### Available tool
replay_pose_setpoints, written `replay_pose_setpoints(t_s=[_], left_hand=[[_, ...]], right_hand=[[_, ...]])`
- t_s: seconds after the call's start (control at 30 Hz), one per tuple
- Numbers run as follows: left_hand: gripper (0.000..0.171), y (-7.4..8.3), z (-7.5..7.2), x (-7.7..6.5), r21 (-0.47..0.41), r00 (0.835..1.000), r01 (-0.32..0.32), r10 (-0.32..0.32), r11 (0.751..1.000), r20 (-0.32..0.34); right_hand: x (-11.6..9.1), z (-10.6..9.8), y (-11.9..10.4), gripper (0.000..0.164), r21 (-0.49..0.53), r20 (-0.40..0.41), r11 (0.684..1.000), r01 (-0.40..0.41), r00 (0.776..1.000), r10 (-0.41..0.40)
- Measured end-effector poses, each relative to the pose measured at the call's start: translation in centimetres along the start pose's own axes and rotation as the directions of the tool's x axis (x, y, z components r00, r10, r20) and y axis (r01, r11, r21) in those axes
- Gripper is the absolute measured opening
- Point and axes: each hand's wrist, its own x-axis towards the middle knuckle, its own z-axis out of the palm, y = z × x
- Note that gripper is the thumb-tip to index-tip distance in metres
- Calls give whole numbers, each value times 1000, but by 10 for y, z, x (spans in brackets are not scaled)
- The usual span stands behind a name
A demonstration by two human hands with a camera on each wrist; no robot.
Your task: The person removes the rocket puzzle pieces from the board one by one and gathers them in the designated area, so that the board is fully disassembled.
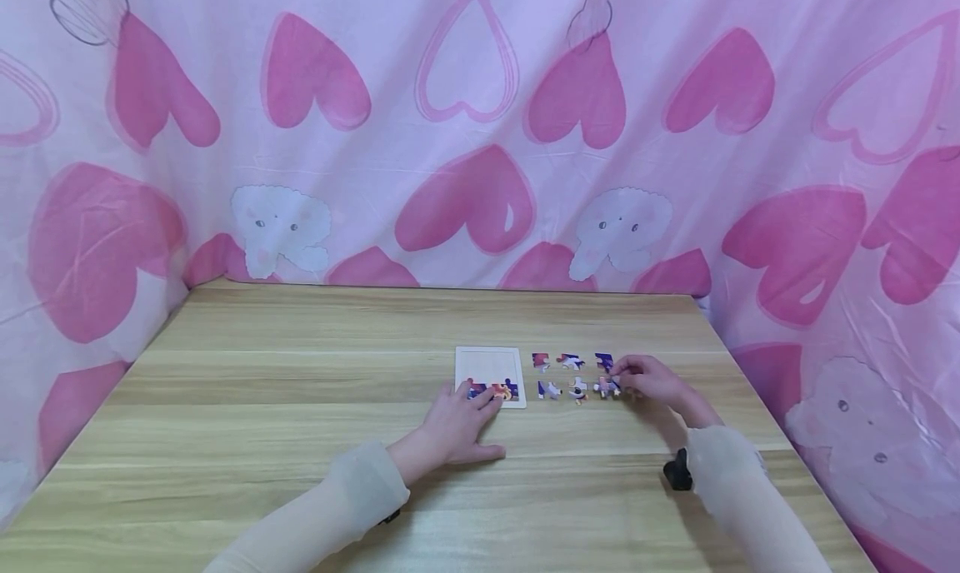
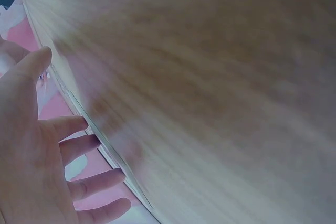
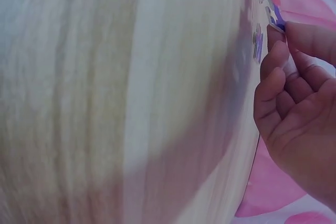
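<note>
My left hand point(image 1: 459, 423) lies with spread, fairly straight fingers over the lower edge of a white puzzle tray point(image 1: 487, 358). A row of purple and orange jigsaw pieces point(image 1: 512, 387) fills the tray's bottom, partly hidden by those fingers. To the right of the tray, my right hand point(image 1: 654, 381) pinches a purple jigsaw piece point(image 3: 275, 17) between thumb and index finger; the other fingers are curled. In the left wrist view the left hand point(image 2: 39, 150) shows its palm side, holding nothing.
Loose jigsaw pieces sit in two short rows right of the tray, among them a red-purple piece point(image 1: 540, 361) and a white-purple piece point(image 1: 549, 390). All lie on a wooden table point(image 1: 262, 415). A pink heart-patterned curtain point(image 1: 375, 181) hangs behind the table and along its sides.
</note>
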Motion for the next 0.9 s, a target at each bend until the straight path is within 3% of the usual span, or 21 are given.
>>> replay_pose_setpoints(t_s=[0.63, 0.9], left_hand=[[78, 0, 1, 0, -11, 1000, 4, -4, 1000, 6], [77, -2, 4, 0, -41, 1000, 6, -5, 999, 5]], right_hand=[[-1, -2, 7, 13, -110, -70, 992, -66, 996, 58], [1, 2, -3, 17, -185, -117, 982, -43, 993, 21]])
